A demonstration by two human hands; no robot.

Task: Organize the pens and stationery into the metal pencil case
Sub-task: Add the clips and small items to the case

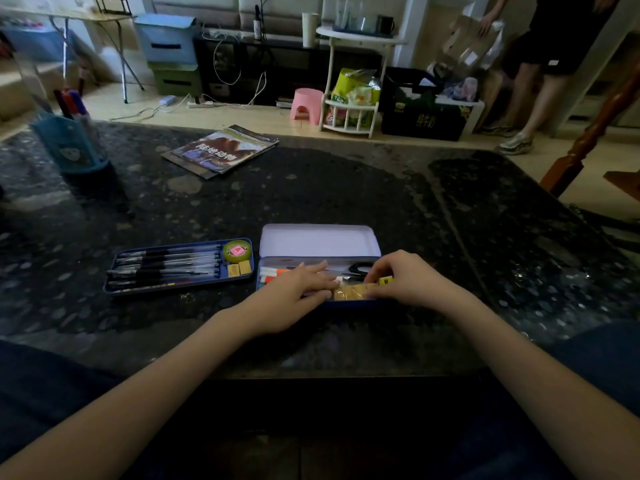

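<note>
the left hand (300, 295) lay palm down over the near left part of the metal pencil case (320, 268), its fingers stretched out almost flat and a little spread, the tips reaching toward the middle of the case. it gripped nothing that could be seen; the fingers just rested on the contents. the right hand (407, 278) came in from the other side, fingers curled downward, their tips touching the right end of a tan, shiny wrapped block (350, 293) that sat along the case's near edge. the left fingertips met that block's left end, so it lay between the two hands. whether the right hand truly pinched it or only pressed on it could not be told.

the case stood open on the dark speckled table (346, 188), its pale lid (318, 240) tilted up at the back. inside, orange and white markers (273, 273) showed at the left, black scissor handles (360, 268) toward the back right, and a small yellow item (386, 280) just beside the right fingers.

left of the case, apart from it, a shallow blue tray (180, 266) held a row of black pens (166, 266), a round green tape (237, 251) and two small yellow erasers (239, 269). farther back lay a magazine (221, 150), and a blue pen holder (69, 143) stood at far left.
</note>
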